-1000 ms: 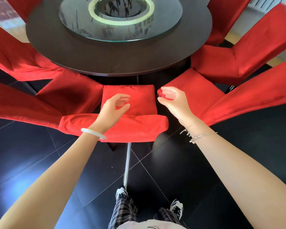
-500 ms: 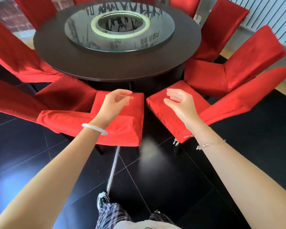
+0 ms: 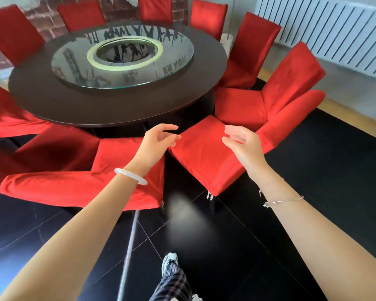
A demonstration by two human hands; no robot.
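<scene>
The red chair [image 3: 201,158] stands askew on the floor, seat between my hands, back running off rightward. Left hand [image 3: 154,144] and right hand [image 3: 245,148] hover, fingers loose, holding nothing; the right is nearer the back.

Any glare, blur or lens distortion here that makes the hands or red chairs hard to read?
Head view: the wide lens bows the outer chairs; the glass turntable mirrors the room; a blurred patch smears the floor below the chair seat; the left hand and right hand are slightly soft at the fingers but read as open and empty; bluish glare sits lower left.
</scene>
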